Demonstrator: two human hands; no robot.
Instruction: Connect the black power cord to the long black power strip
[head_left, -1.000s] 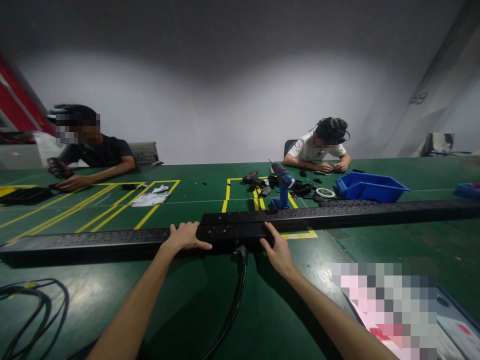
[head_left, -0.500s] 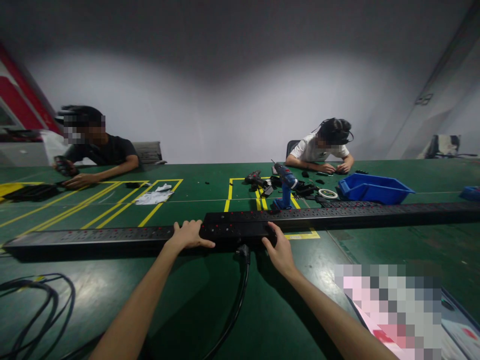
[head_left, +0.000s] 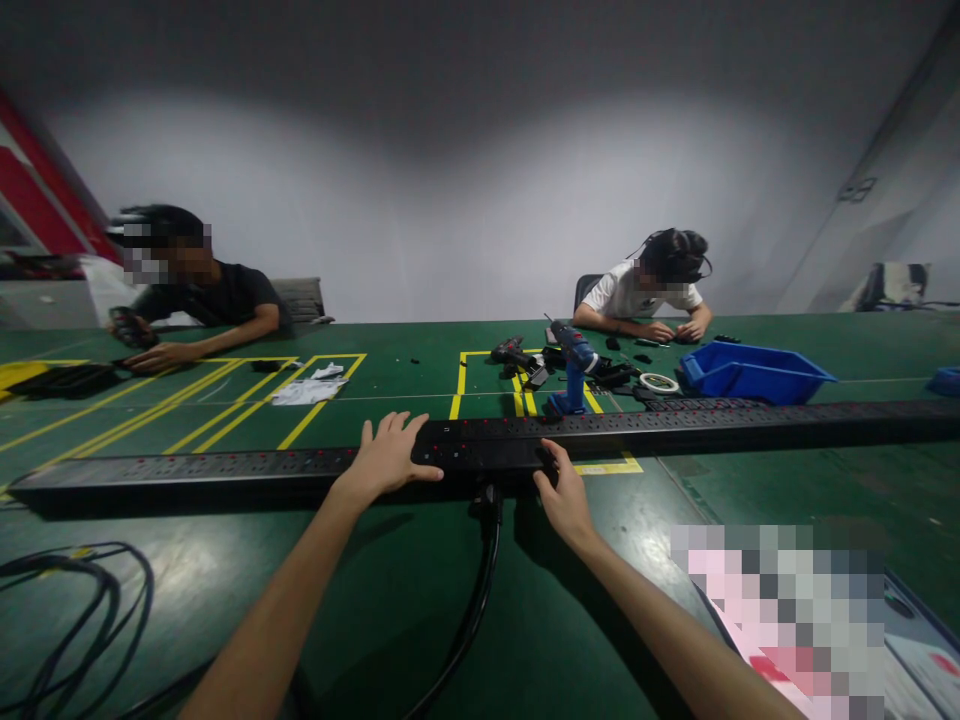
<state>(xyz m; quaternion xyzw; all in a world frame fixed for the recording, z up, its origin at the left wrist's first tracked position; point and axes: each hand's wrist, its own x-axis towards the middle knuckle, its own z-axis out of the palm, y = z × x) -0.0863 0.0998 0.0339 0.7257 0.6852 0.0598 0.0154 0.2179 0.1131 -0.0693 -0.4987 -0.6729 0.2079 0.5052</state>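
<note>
A long black power strip (head_left: pixel 225 468) with rows of sockets and small red marks lies across the green table in front of me. A second black power strip (head_left: pixel 720 428) lies just behind it and runs off to the right. My left hand (head_left: pixel 391 455) is over the near strip toward its right part, fingers spread; whether it touches is unclear. My right hand (head_left: pixel 564 495) is closed around the near strip's right end, thumb at the front and fingers on top. A thick black cable (head_left: pixel 491 560) comes from a plug at the strip's front side.
Behind the strips stand a blue cordless drill (head_left: pixel 574 365) and a blue bin (head_left: pixel 757 375). Coiled black cables (head_left: pixel 105 600) lie at front left, papers (head_left: pixel 787 620) at front right. Two people (head_left: pixel 225 295) sit across the table (head_left: pixel 420 620).
My left hand has shifted right and upward on the strip, its fingers spreading wider. My right hand stays at the strip's right end, with its fingers slightly more curled.
</note>
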